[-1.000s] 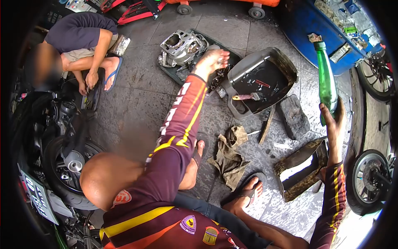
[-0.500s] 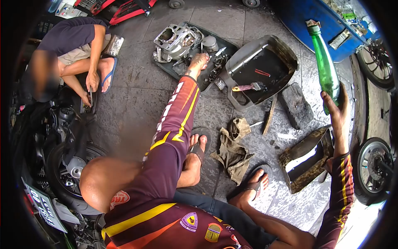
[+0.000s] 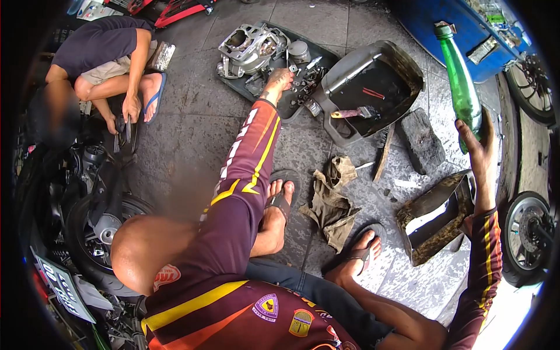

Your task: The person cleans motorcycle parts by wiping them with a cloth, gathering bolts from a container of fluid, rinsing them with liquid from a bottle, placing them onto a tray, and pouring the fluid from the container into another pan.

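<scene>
My left hand (image 3: 280, 79) reaches over the dark tray (image 3: 325, 51), fingers drawn together at small metal parts (image 3: 303, 81); what they pinch is too small to tell. A silver engine casing (image 3: 248, 49) lies left of it and a round metal piece (image 3: 299, 52) just beyond. My right hand (image 3: 479, 143) is wrapped round the lower part of a green bottle (image 3: 459, 76), held upright with a slight tilt. Between my hands stands a black cut-open container (image 3: 376, 87), with a brush (image 3: 353, 112) and a thin red item (image 3: 373, 93) in it.
A crumpled cloth (image 3: 333, 204), a dark block (image 3: 423, 142) and an oily metal frame (image 3: 436, 219) lie on the floor. A blue drum (image 3: 429, 23) stands upper right. Another person (image 3: 102, 52) crouches upper left beside motorcycle parts (image 3: 96, 227). A bare head (image 3: 151, 251) shows lower left.
My left hand has come down from above the tray to the small parts, and its fingers have drawn together. The green bottle stays in my right hand. The view has shifted slightly.
</scene>
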### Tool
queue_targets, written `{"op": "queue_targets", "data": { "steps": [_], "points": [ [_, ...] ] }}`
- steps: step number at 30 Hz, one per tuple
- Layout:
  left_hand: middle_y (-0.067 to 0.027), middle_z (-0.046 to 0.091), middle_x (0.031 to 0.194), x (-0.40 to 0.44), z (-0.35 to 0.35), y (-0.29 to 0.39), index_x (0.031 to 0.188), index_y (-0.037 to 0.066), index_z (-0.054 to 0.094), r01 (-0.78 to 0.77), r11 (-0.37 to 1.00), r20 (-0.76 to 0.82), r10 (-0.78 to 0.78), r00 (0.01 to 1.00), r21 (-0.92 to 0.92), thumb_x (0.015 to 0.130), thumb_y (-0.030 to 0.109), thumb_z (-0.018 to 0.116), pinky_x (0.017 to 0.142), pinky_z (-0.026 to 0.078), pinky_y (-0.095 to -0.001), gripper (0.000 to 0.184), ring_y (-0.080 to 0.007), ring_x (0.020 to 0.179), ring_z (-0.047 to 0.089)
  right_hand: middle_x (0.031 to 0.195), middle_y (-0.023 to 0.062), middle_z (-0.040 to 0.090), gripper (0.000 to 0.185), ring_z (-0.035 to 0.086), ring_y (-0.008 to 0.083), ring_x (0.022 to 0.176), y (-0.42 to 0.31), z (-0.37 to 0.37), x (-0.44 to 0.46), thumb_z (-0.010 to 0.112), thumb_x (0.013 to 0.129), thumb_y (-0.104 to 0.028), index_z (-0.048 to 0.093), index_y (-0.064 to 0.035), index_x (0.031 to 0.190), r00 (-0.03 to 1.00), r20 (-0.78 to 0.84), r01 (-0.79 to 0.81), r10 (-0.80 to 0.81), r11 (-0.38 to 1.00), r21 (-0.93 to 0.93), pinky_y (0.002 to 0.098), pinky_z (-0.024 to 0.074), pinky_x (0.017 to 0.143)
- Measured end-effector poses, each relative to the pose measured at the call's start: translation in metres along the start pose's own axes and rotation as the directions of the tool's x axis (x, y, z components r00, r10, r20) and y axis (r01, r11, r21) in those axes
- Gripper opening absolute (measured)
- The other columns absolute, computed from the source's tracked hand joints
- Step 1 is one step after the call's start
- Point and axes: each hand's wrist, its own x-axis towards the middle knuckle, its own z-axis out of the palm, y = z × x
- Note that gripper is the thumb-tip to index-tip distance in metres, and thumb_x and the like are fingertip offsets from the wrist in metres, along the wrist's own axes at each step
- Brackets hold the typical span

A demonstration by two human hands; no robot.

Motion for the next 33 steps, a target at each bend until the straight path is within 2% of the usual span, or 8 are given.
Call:
{"op": "queue_targets", "data": {
  "steps": [14,21,24,26,28,30,31,33],
  "points": [
    [-0.0027,0.06,0.08,-0.017,-0.003,0.017,0.093,0.008,0.059,0.008,0.998,-0.046,-0.005,0.999,0.07,0.091,0.031,0.046,0.057,0.047,-0.027,0.026,-0.0141,0.063,0.057,0.108,0.0178,0.06,0.075,0.059,0.0214,0.096,-0.01,-0.001,0.0,0.073,0.077,-0.039,0.044,0.0072,0.129,1.0,0.024,0.016,-0.017,0.999,0.052,0.0313,0.0461,0.085],
    [-0.0047,0.064,0.089,-0.024,-0.001,0.039,0.104,0.008,0.06,-0.114,0.993,0.005,0.114,0.993,0.019,0.095,0.038,0.045,0.065,0.053,-0.0316,0.035,-0.0164,0.074,0.063,0.119,0.0188,0.052,0.081,0.05,0.0231,0.108,-0.002,0.004,-0.001,0.067,0.082,-0.046,0.036,0.0074,0.134,0.961,-0.264,-0.025,0.085,0.975,0.221,0.032,0.0402,0.092],
    [-0.0069,0.065,0.093,-0.033,0.001,0.06,0.107,0.006,0.06,-0.088,0.995,0.158,0.093,0.983,-0.037,0.093,0.043,0.049,0.068,0.054,-0.0316,0.042,-0.0163,0.075,0.063,0.114,0.015,0.054,0.06,0.051,0.0207,0.102,0.0,0.002,0.001,0.065,0.086,-0.035,0.042,0.0037,0.126,0.912,-0.41,0.11,0.036,0.938,0.328,0.0314,0.0405,0.09],
    [-0.0008,0.061,0.078,-0.055,0.007,0.077,0.095,0.007,0.061,0.029,0.999,0.229,-0.035,0.973,0.03,0.094,0.039,0.049,0.056,0.051,-0.0264,0.034,-0.0103,0.061,0.059,0.109,0.0132,0.055,0.053,0.052,0.0207,0.101,0.003,0.002,0.005,0.066,0.085,-0.032,0.046,0.0022,0.12,0.878,-0.478,0.145,0.04,0.928,0.344,0.032,0.0413,0.088],
    [-0.0059,0.065,0.088,-0.022,-0.004,0.063,0.101,0.007,0.062,0.024,0.871,0.171,-0.123,0.978,0.49,0.092,0.043,0.049,0.058,0.052,-0.028,0.039,-0.0141,0.063,0.062,0.11,0.0171,0.057,0.056,0.055,0.0256,0.101,0.025,-0.004,0.013,0.069,0.082,-0.032,0.047,0.0028,0.12,0.873,-0.475,0.191,-0.112,0.974,0.123,0.036,0.043,0.088],
    [-0.0048,0.064,0.093,-0.035,-0.01,0.06,0.108,0.007,0.062,0.007,0.975,0.247,-0.063,0.967,0.22,0.087,0.051,0.053,0.067,0.053,-0.0315,0.049,-0.0148,0.079,0.061,0.108,0.0211,0.058,0.057,0.057,0.0316,0.1,0.02,-0.005,0.009,0.071,0.078,-0.03,0.048,0.0041,0.118,0.858,-0.468,0.199,-0.211,0.977,-0.076,0.0404,0.0441,0.087],
    [-0.0031,0.063,0.095,-0.023,-0.013,0.054,0.108,0.01,0.063,0.051,0.951,0.205,-0.117,0.972,0.304,0.085,0.055,0.053,0.072,0.052,-0.0342,0.052,-0.015,0.087,0.059,0.106,0.0224,0.059,0.055,0.059,0.0328,0.097,0.024,-0.006,0.009,0.071,0.077,-0.03,0.05,0.003,0.115,0.88,-0.426,0.209,-0.211,0.977,-0.051,0.0407,0.0452,0.086],
    [-0.0007,0.064,0.099,0.001,-0.017,0.053,0.112,0.017,0.063,-0.117,0.692,0.091,0.074,0.993,0.713,0.086,0.055,0.052,0.069,0.049,-0.0315,0.048,-0.015,0.083,0.058,0.102,0.0205,0.064,0.063,0.063,0.0326,0.091,0.036,-0.003,0.012,0.076,0.072,-0.034,0.048,-0.0007,0.117,0.914,-0.398,0.064,-0.074,0.997,-0.038,0.039,0.0488,0.08]
  ]
}}
